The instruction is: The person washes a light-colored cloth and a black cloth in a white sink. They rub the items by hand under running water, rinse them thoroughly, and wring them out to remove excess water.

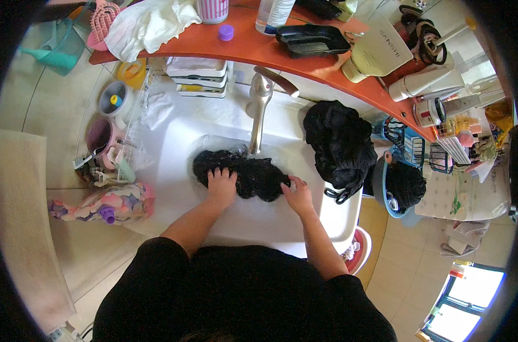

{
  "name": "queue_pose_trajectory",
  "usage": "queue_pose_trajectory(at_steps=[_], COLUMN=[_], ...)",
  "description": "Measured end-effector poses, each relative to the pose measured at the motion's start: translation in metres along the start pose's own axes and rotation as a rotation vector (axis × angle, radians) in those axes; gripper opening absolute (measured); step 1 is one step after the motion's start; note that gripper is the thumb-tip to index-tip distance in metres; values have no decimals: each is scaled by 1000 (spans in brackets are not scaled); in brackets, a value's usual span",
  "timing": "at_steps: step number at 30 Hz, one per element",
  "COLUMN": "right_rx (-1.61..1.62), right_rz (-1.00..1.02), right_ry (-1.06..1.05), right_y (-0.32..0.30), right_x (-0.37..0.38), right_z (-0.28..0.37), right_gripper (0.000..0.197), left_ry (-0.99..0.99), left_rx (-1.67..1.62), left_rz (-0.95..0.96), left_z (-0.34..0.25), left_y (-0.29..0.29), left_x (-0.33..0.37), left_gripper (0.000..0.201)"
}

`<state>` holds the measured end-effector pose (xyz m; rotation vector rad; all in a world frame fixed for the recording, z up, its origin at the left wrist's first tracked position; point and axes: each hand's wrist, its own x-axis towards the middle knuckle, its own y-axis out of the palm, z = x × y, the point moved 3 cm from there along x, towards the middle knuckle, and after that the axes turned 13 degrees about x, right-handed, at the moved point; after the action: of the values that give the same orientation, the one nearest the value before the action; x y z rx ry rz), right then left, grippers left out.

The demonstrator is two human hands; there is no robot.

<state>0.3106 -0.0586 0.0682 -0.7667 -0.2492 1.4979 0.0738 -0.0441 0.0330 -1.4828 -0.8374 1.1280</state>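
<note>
A dark, wet black garment (259, 178) lies bunched in water in the white sink (173, 122), under the metal faucet (260, 114). My left hand (221, 187) presses down on the garment's left half with its fingers spread. At the garment's right end, my right hand (298, 194) has its fingers curled in around the edge of the cloth, thumb side up. The faucet's spout comes down between my hands, just beyond the cloth. Which kind of garment it is cannot be made out.
Another heap of black clothing (339, 145) sits on the sink's right rim. A red-orange shelf (242, 40) with bottles and tubes curves above the far side. At left stand a pink mug (104, 139) and a flowered pouch with a purple cap (113, 205). A blue basin (378, 182) is at right.
</note>
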Motion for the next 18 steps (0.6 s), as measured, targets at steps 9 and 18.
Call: queue_pose_trajectory(at_steps=[9,18], right_rx=[515,2012], right_rz=[87,284], right_ry=[5,447], right_y=[29,25], right_x=[-27,-27], right_z=[-30,31], right_gripper=[64,46], left_ry=[-508,62], left_rx=[-2160,-2519], left_rz=[415,410], left_z=[-35,-38], left_y=[-66,-187], left_x=[7,-28], left_gripper=[13,24])
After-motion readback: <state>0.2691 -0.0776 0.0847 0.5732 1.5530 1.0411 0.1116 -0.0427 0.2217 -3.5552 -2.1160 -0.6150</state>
